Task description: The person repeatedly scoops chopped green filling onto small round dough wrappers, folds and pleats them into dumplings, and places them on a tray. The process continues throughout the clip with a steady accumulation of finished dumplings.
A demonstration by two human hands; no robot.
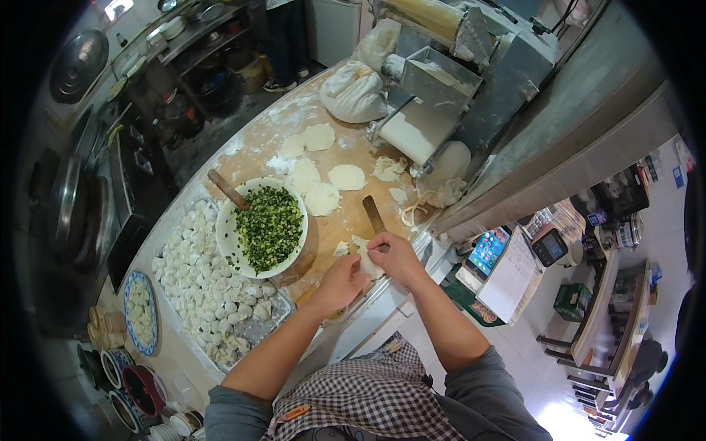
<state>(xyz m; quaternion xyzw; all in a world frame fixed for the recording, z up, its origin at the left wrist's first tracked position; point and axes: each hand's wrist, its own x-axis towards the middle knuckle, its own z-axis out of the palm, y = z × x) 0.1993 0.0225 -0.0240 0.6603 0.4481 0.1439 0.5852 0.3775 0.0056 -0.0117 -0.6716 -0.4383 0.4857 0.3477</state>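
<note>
At the front edge of the wooden table, my left hand (pixel 346 280) and my right hand (pixel 398 259) are close together around a pale dough wrapper (pixel 369 266). My right thumb and forefinger pinch the wrapper. The curled fingers of my left hand are at its left edge; their grip is partly hidden. A flat wooden stick (pixel 373 214) extends beyond my right hand, which covers its near end. A small dough scrap (pixel 341 248) lies by my left fingers. To the left stands a white bowl (pixel 222 234) of chopped green filling (pixel 268 227), with a wooden handle (pixel 228 189) leaning in it.
Round wrappers (pixel 347 177) lie on the floured tabletop (pixel 265 135). Left of the bowl, a tray (pixel 282 308) carries many dumplings (pixel 193 275), beside an oval plate (pixel 152 344). A dough-rolling machine (pixel 430 110) occupies the far right. Right of the table are a phone (pixel 488 251) and papers (pixel 507 275).
</note>
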